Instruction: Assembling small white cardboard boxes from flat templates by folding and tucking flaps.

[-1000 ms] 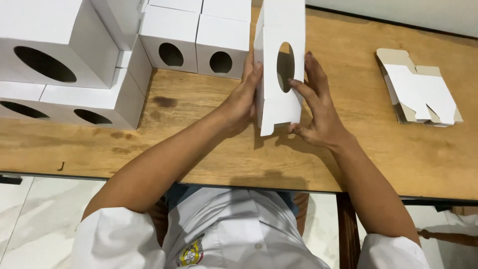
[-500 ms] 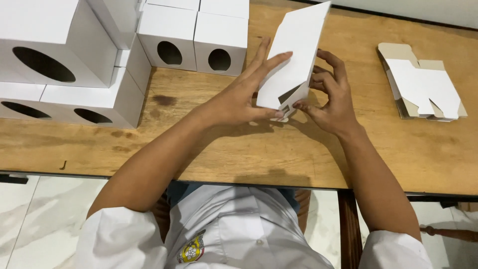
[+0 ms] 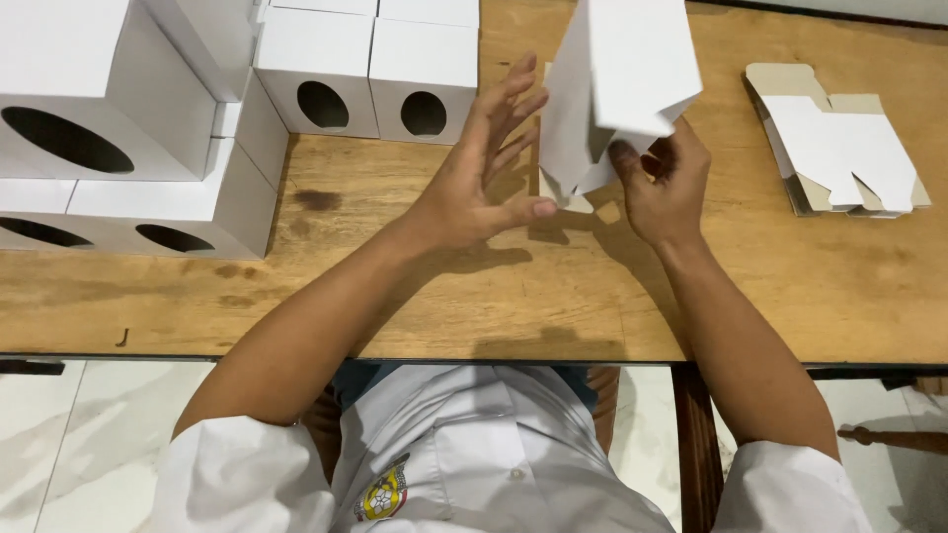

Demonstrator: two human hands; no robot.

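Bench (image 3: 790,296): wooden, its near edge running across below the forearms; bare wood from 4 to 8 o'clock leaves open room.
Stacked boxes (image 3: 118,128): finished white boxes with oval holes, filling 9 to 12 o'clock and hemming the left side.
Half-folded box (image 3: 622,79): white card held upright at 12 o'clock above the bench, its bottom flaps loose at the lower edge.
Flat blanks (image 3: 839,148): small pile at 2 o'clock, well apart from the hands.
Right hand (image 3: 667,183): fingers curled onto the box's lower edge, gripping it.
Left hand (image 3: 484,183): fingers spread wide, holding nothing, thumb tip just beside a bottom flap.
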